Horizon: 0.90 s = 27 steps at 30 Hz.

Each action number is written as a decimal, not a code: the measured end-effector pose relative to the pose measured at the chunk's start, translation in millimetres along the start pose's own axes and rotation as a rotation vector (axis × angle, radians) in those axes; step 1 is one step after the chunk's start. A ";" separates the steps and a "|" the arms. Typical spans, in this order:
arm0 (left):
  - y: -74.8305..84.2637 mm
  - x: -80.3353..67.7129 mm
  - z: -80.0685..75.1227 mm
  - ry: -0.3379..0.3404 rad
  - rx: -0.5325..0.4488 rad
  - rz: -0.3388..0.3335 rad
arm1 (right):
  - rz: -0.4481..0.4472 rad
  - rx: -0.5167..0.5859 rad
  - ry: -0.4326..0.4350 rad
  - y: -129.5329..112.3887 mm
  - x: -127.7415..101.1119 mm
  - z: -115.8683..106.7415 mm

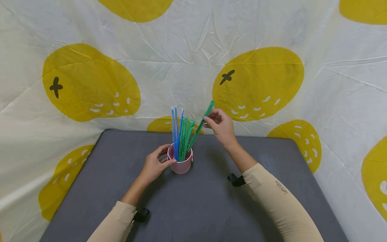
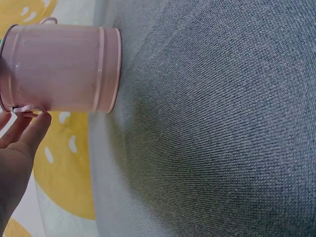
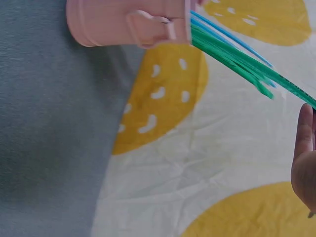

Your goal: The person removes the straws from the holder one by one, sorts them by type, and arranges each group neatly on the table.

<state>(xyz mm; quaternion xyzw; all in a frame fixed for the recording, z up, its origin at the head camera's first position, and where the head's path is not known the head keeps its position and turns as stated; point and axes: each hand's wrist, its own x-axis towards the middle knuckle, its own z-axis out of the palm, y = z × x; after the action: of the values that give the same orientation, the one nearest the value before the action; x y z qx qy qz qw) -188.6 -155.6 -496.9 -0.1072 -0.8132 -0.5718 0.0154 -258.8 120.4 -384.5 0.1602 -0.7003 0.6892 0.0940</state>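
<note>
A small pink bucket (image 1: 181,168) with ear-shaped side handles stands upright on the table. At its left side my left hand (image 1: 152,165) holds it, thumb at the front of the rim; in the left wrist view fingertips (image 2: 40,126) meet the side handle. My right hand (image 1: 223,128), up and to the right of the bucket, pinches a green wrapped straw (image 1: 200,128) near its top. That straw leans right, its lower end at the bucket's mouth. Several other green straws (image 1: 183,143) and thin blue straws (image 1: 175,132) in clear wrappers stand inside the bucket.
The table has a dark grey cloth top (image 1: 193,205), with its far edge just behind the bucket. A pale curtain (image 1: 178,80) with yellow fruit shapes hangs behind and at both sides. Black straps (image 1: 235,180) sit at both wrists, by the beige sleeves.
</note>
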 end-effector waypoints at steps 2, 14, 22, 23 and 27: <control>-0.7 -0.1 0.2 -0.001 0.009 -0.005 | -0.013 0.011 0.011 -4.7 1.7 -4.4; -1.3 -0.3 0.1 -0.008 -0.001 0.013 | 0.014 0.018 0.045 -20.6 2.3 -39.9; -0.1 -0.7 -2.5 -0.015 0.016 0.007 | 0.136 -0.091 0.025 -1.9 -8.4 -55.0; -0.2 -0.9 -2.6 -0.020 0.020 0.004 | 0.160 -0.102 0.020 2.9 -10.7 -56.2; -1.0 -1.6 -3.4 -0.021 0.027 -0.010 | 0.229 -0.131 0.004 24.4 -20.7 -58.5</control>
<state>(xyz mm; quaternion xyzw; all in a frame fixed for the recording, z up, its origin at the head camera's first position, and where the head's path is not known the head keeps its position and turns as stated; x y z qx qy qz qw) -187.5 -159.3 -496.9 -0.1091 -0.8214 -0.5598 0.0053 -253.4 180.6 -412.8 0.0712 -0.7575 0.6484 0.0263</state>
